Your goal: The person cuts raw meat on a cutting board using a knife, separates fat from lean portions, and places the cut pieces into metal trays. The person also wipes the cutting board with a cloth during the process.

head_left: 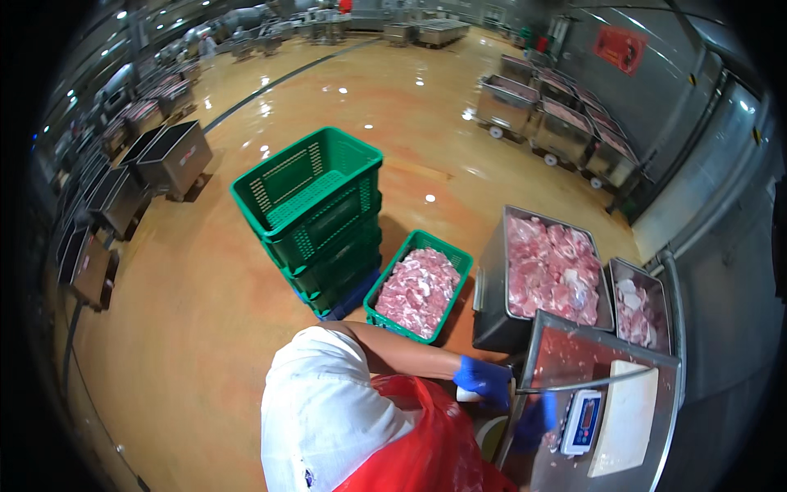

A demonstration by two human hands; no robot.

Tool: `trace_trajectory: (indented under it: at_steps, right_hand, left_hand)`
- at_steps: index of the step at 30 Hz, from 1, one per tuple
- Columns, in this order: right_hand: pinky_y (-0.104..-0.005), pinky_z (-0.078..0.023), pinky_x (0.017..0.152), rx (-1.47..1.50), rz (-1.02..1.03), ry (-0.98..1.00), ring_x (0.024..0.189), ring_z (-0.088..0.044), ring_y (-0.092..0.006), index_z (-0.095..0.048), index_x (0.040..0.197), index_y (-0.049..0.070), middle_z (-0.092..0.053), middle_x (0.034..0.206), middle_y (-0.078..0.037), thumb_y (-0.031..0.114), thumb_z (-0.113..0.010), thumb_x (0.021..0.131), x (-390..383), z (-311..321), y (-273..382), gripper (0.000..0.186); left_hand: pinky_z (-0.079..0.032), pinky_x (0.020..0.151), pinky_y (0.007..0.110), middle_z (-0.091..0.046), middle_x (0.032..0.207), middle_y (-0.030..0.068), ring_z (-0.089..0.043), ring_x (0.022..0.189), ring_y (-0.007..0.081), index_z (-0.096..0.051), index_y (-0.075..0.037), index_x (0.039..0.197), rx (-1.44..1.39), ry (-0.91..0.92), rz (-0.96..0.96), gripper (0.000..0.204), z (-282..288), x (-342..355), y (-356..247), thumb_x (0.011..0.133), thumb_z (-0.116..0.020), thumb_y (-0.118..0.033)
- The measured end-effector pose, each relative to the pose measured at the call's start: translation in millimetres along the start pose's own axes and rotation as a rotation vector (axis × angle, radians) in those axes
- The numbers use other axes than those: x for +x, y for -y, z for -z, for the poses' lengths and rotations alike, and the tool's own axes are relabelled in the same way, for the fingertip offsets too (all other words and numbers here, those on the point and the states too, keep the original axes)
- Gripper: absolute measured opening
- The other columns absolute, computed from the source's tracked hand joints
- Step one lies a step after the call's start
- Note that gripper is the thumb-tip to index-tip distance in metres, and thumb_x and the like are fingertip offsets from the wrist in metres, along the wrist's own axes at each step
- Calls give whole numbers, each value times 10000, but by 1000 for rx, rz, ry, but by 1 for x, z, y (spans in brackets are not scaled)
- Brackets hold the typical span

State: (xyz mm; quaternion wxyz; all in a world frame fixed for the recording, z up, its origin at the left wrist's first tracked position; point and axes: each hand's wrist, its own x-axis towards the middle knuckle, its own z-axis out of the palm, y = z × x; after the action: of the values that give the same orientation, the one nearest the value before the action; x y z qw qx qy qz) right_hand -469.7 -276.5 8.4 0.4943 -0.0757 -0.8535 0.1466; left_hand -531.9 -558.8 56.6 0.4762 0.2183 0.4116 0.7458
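Note:
My left hand [484, 381], in a blue glove, is closed at the left edge of the steel worktable [566, 361]. A small white piece [467, 395] shows under its fingers; I cannot make out what it is. Over the table's near left part is my right hand [534, 420], also blue-gloved and smeared by motion, so its fingers do not show clearly. Right of it sits a white and blue digital scale [580, 422], and beside that lies a long white cutting board [625, 418]. Small meat scraps dot the steel.
Raw meat fills a large steel bin [553, 266] and a smaller bin [639, 307] behind the table. A green crate of meat [418, 291] stands on the floor beside stacked green crates [307, 184]. Steel carts [172, 160] line both sides.

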Motion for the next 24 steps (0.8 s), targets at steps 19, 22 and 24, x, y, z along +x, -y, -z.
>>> trace_trajectory:
  at_steps: [19,22,24]
  right_hand:
    - [-358,-482,683,-446,332,15,781,-600,-270,-589,1111,24,-594,988,-163,199,-490,989,70,16,83,235]
    - [-302,-382,507,998,-616,-242,564,-450,-131,-501,864,42,-441,614,-30,258,-434,1020,185,72,139,275]
    - [-265,-388,538,1101,-529,-306,551,-420,-117,-493,846,56,-447,657,-18,256,-429,1015,185,71,126,270]
  left_hand:
    - [-460,505,488,-576,636,154,-593,582,391,-547,-104,807,1717,-912,-468,150,-28,-104,-122,718,-653,-163]
    - [-457,506,490,-580,639,152,-595,579,385,-559,-107,820,1691,-942,-476,151,-44,-98,-140,717,-653,-164]
    - [-455,502,488,-584,643,151,-594,576,382,-565,-108,822,1700,-936,-492,144,-50,-94,-148,720,-651,-163]
